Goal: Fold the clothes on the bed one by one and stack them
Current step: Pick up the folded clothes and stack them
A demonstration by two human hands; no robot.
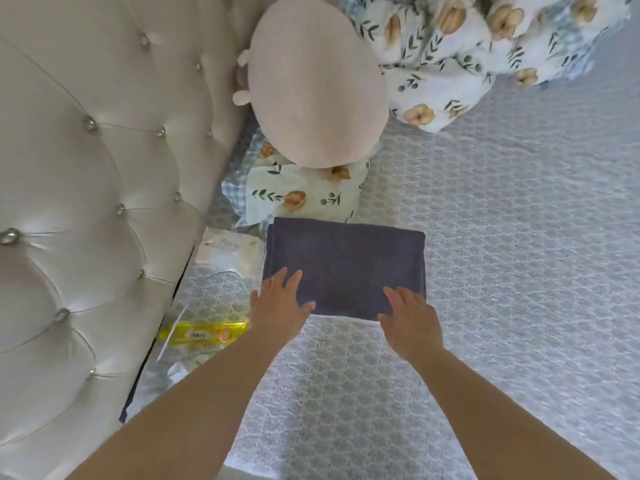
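Note:
A dark blue garment (346,261) lies folded into a neat rectangle on the patterned grey bed cover (502,271). My left hand (278,303) rests flat on its near left corner, fingers straight and spread. At the near right edge of the garment lies my right hand (410,318), its fingers extended over the cloth. Neither hand grips the fabric.
A tufted white headboard (86,185) fills the left side. A round beige plush cushion (315,84) sits on a floral pillow (304,195), with a crumpled floral quilt (467,50) behind. A white packet (230,249) and a yellow wrapper (204,334) lie by the headboard.

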